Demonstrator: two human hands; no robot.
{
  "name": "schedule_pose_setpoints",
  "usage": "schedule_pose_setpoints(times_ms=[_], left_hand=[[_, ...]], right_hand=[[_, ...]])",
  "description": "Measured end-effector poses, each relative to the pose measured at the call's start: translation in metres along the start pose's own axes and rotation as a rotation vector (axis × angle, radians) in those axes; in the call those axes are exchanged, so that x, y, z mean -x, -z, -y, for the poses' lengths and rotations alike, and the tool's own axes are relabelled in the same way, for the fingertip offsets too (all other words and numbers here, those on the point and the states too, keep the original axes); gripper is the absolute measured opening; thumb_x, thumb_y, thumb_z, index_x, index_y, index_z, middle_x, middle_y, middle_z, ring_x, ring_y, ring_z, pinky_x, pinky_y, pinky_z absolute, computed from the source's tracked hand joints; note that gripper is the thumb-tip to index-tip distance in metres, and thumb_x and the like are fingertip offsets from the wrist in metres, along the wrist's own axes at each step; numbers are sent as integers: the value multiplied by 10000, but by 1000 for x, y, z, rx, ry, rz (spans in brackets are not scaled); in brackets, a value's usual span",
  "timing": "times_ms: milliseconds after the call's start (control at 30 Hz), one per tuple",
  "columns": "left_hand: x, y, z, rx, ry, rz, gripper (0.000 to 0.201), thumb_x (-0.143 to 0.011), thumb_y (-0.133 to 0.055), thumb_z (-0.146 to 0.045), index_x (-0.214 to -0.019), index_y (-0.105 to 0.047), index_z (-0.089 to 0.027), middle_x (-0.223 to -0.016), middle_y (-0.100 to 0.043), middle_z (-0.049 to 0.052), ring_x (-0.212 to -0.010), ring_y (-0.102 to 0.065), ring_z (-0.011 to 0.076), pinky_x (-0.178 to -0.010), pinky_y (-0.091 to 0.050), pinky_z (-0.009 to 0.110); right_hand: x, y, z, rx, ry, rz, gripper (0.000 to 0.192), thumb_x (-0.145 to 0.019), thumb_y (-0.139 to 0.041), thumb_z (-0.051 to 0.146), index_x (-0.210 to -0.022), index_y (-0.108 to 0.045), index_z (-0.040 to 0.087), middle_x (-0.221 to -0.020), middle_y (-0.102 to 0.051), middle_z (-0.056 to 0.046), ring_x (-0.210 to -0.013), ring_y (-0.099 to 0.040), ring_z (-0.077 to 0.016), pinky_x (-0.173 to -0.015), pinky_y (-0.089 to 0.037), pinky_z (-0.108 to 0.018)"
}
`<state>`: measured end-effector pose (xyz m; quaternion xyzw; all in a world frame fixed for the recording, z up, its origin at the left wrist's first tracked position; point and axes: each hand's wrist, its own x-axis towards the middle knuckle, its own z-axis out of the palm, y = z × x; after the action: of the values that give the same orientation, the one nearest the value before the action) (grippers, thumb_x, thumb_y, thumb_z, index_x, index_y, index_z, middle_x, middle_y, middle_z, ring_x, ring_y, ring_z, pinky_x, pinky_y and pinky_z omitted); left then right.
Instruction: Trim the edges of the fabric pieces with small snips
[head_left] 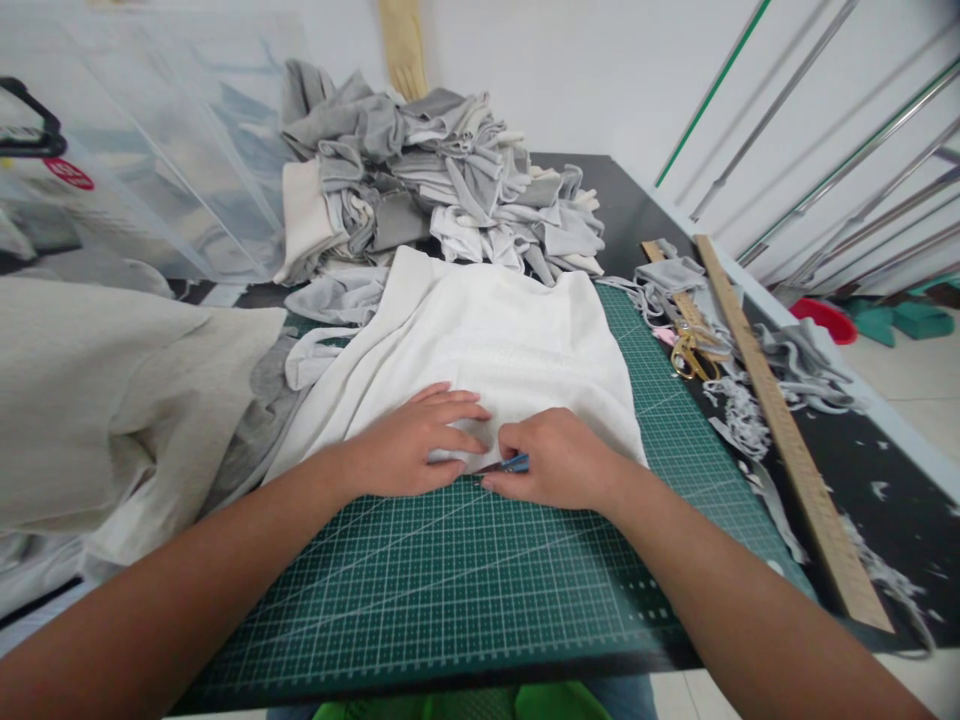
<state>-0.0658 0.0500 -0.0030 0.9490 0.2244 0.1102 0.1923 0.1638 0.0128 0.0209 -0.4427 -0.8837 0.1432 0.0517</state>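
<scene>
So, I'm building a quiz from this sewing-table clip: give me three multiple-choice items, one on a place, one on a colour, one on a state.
1. Where do the gold scissors lie?
A. right of the cutting mat, by the wooden ruler
B. on the grey pile
C. in the left hand

2. What colour is the cutting mat?
A. red
B. green
C. yellow

3. How is the left hand?
A. raised in the air
B. gripping the ruler
C. pressed flat on the white fabric

Answers: 1 A, they rest beside the wooden ruler. 2 B, a green grid shows. 3 C, its fingers spread on the white fabric.
</scene>
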Motion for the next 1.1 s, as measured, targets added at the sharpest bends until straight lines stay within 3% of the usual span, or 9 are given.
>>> schedule_pose_setpoints(times_ms=[833, 1100], left_hand=[[0, 2, 1, 9, 2, 34, 620, -672, -503, -5, -1181, -588, -348, -1417, -434, -35, -1345, -341, 232, -1132, -165, 531], [0, 3, 1, 9, 3, 47, 634, -680, -469, 4, -1190, -581, -355, -1419, -428, -40, -1356, -320, 208, -1133, -161, 529]], right_hand=[[1, 6, -9, 6, -16, 2, 318, -769, -596, 513, -683, -604, 207, -576, -606, 21, -533, -496, -112, -531, -248, -253], [1, 6, -10, 17, -14, -20, 299, -764, -602, 505, -695, -602, 214, -594, -624, 25, -562, -524, -122, -544, -247, -256]])
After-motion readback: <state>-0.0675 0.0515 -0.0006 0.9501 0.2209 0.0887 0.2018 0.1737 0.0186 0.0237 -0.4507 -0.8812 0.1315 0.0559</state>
